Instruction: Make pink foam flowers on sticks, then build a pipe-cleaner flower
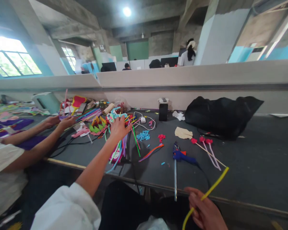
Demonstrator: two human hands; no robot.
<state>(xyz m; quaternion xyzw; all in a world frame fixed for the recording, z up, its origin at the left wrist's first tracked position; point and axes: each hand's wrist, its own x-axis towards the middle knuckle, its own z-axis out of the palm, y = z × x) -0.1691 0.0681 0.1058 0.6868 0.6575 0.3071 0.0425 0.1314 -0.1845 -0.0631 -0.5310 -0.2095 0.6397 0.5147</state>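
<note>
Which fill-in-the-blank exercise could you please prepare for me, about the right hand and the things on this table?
1. The right hand holds a bendy stem coloured ____.
2. The number of red-tipped stems lying to the right of the glue gun is ____.
3. The large bag towards the back of the table is coloured ____.

Missing words: yellow; three; black.

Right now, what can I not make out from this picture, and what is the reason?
Head view: lower end of the yellow pipe cleaner in the right hand; the bottom edge cuts it off.
Head view: what lies under the left hand; the hand itself covers it.
Head view: inside of the black bundle; its dark folds hide it.
Head view: lower body of the far person in white; the partition hides it.
</note>
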